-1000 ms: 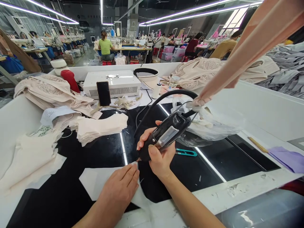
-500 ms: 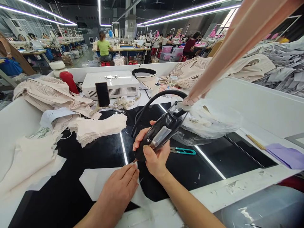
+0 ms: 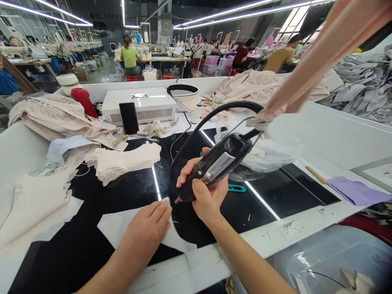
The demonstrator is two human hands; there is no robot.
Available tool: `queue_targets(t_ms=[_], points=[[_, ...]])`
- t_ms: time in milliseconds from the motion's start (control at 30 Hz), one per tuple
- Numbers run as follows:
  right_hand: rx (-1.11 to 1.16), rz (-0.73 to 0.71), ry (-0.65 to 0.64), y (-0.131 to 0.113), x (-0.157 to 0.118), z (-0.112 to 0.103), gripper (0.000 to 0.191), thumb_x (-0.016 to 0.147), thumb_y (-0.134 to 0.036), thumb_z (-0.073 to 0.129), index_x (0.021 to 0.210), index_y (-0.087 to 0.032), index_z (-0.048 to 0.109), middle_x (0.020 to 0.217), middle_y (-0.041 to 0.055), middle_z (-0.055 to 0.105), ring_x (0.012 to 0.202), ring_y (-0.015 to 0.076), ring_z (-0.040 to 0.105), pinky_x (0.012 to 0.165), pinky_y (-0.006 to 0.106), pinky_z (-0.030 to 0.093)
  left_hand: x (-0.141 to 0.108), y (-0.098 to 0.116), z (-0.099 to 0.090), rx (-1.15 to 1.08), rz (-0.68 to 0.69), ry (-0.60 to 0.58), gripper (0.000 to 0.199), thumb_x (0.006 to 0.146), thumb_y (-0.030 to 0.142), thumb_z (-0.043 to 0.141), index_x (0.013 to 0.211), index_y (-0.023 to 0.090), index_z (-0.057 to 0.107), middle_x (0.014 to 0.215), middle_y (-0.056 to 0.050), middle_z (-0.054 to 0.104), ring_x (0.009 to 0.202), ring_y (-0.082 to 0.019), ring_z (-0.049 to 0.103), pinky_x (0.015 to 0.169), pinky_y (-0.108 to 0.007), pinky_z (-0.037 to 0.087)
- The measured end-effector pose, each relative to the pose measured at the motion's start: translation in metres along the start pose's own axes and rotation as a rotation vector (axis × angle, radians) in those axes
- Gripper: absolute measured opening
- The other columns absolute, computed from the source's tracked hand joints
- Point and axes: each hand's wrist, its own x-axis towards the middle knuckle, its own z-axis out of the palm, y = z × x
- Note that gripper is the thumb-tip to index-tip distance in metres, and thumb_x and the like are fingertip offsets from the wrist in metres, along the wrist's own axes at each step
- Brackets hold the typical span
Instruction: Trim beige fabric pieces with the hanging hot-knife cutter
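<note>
My right hand (image 3: 211, 200) is wrapped round a black corded hand tool (image 3: 214, 165) with a metal lever along its side. The tool slants down to the left, and its small pinkish tip is just right of my left fingertips, apart from them. My left hand (image 3: 150, 226) lies flat, fingers together, on a pale fabric piece (image 3: 114, 224) on the black table surface. A small whitish edge shows under the fingertips. Pink fabric strips (image 3: 321, 61) hang from above and are tied near the tool's cord end. Teal thread snips (image 3: 237, 188) lie behind the tool, partly hidden.
A pile of cut pale pieces (image 3: 125, 161) lies left, with more fabric (image 3: 33, 200) beside it. Behind are a white vented box (image 3: 137, 105), a phone (image 3: 129, 118) and a thread spool (image 3: 196, 113). A clear plastic bag (image 3: 272, 151) and purple cloth (image 3: 357, 190) are right.
The black tool has moved right and slightly up in my right hand, and its tip has parted from my left fingertips. My left hand still rests on the fabric. The view has shifted a little.
</note>
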Motion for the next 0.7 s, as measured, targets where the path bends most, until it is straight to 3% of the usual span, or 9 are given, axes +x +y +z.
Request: queue_targets(t_ms=[200,500,700], points=[[-0.066,0.013,-0.013,-0.015,-0.009,-0.012,0.039,0.087,-0.041,0.076,0.115,-0.029,0.051,0.081,-0.0032,0.064,0.055,0.0129,0.059,0.048,0.027,0.053,0.004,-0.016,-0.018,0.019,-0.05,-0.019,0.03,0.104,0.01,0.04,0.122,0.007,0.064,0.127,-0.016,0.069,0.117,-0.027,0.067,0.096,-0.042,0.06],[-0.065,0.001,0.031,-0.019,-0.013,-0.018,0.042,0.084,-0.042,0.079,0.113,-0.028,0.052,0.082,-0.0019,0.065,0.057,0.0139,0.061,0.048,0.028,0.055,0.003,0.001,-0.016,-0.01,-0.081,-0.069,0.028,0.104,0.014,0.041,0.118,0.011,0.066,0.109,-0.014,0.071,0.099,-0.026,0.071,0.085,-0.043,0.063],[-0.063,0.007,0.006,-0.022,-0.015,-0.024,0.037,0.085,-0.038,0.078,0.109,-0.028,0.052,0.085,-0.0016,0.064,0.06,0.0136,0.061,0.051,0.029,0.056,0.01,0.012,-0.016,-0.101,-0.025,-0.136,0.033,0.101,0.013,0.049,0.131,0.02,0.062,0.127,-0.011,0.068,0.116,-0.028,0.066,0.096,-0.046,0.06]])
